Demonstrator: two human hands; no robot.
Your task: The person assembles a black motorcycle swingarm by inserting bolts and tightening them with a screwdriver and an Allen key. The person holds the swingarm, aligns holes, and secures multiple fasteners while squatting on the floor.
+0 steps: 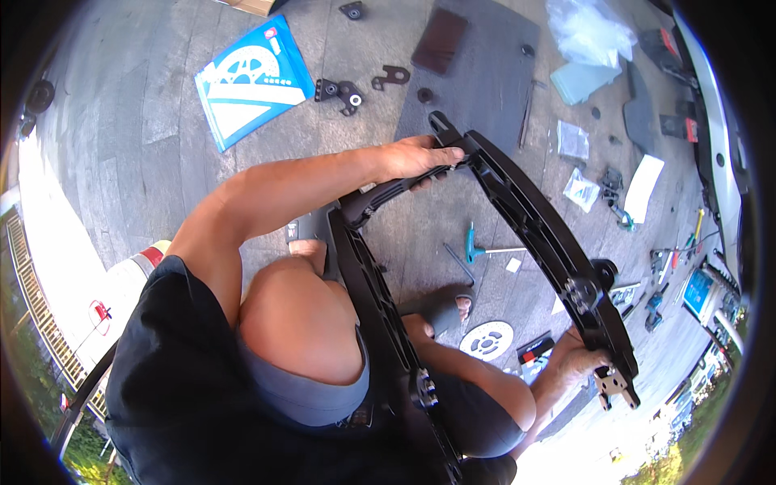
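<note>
I hold a black metal swingarm (537,226) with two long ribbed arms joined by a crosspiece (396,187). It lies across my lap, one arm over my legs and the other reaching out to the right. My left hand (416,159) is wrapped round the crosspiece near its far corner, thumb on top. At the right arm's near end, beside a small bracket with several holes (616,388), my right hand (575,357) grips the arm from below; its fingers are partly hidden. Between the two arms, a teal T-handle hex key (471,245) and a dark L-shaped hex key (460,263) lie on the floor.
A brake disc (487,340) lies near my sandal (443,310). Ahead are a blue and white package (255,85), black brackets (339,95) and a grey mat (505,48) bearing a dark phone-like slab (440,42). Plastic bags (590,32) and scattered tools (675,255) lie right.
</note>
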